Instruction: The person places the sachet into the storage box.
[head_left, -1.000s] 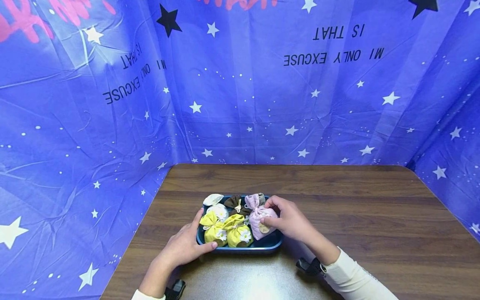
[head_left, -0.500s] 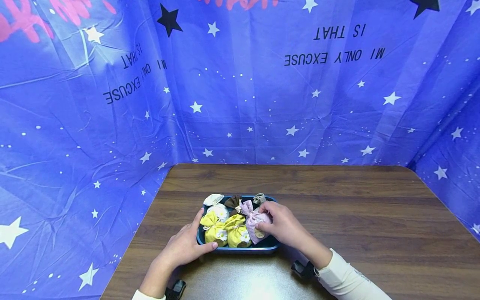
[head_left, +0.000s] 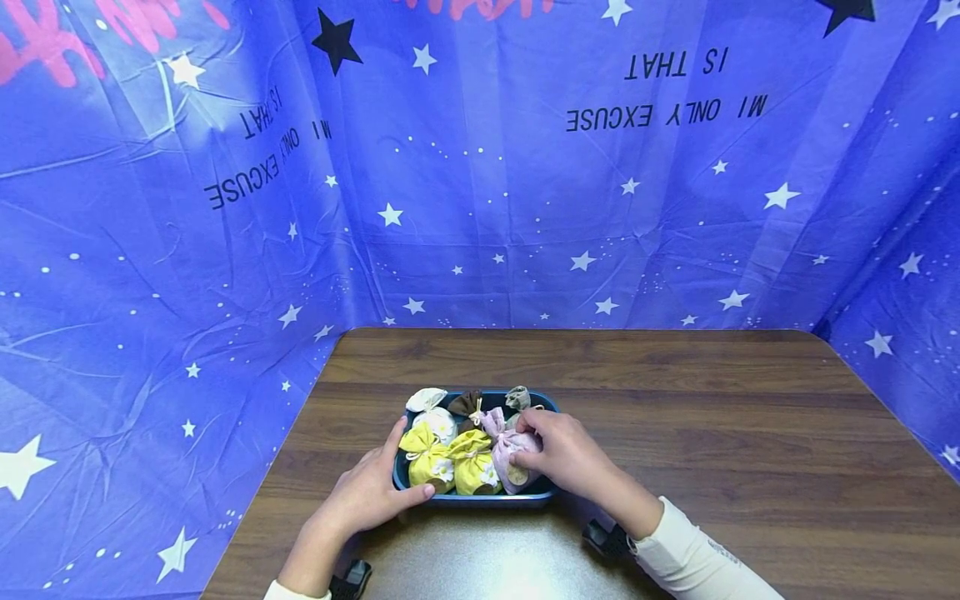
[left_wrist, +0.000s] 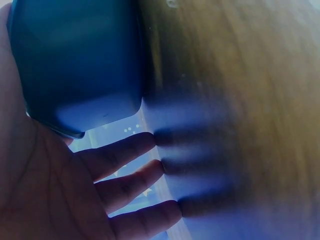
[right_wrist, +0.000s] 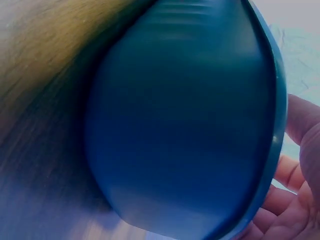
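A dark blue tray (head_left: 491, 501) holds several small drawstring pouches. My right hand (head_left: 566, 454) pinches a pink pouch (head_left: 504, 454) between thumb and fingers, low at the tray's right end. Beside it, along the front, are two yellow pouches with white flowers, a left one (head_left: 424, 467) and a right one (head_left: 472, 473). Behind lie a white pouch (head_left: 435, 423), a brown pouch (head_left: 468, 405) and a greyish pouch (head_left: 517, 397), the last partly hidden. My left hand (head_left: 367, 492) rests against the tray's left end, thumb at the front rim; three straight fingers (left_wrist: 135, 182) touch the table in the left wrist view.
The tray stands on a brown wood-grain table (head_left: 675, 400) near its front left. A blue star-patterned cloth (head_left: 525, 208) hangs behind the table and along both sides. In the right wrist view the tray's outer wall (right_wrist: 185, 110) fills the middle.
My right hand has moved left and slightly nearer with the pink pouch, bringing it beside the right yellow one. More of the greyish pouch shows behind. The left hand has stayed put.
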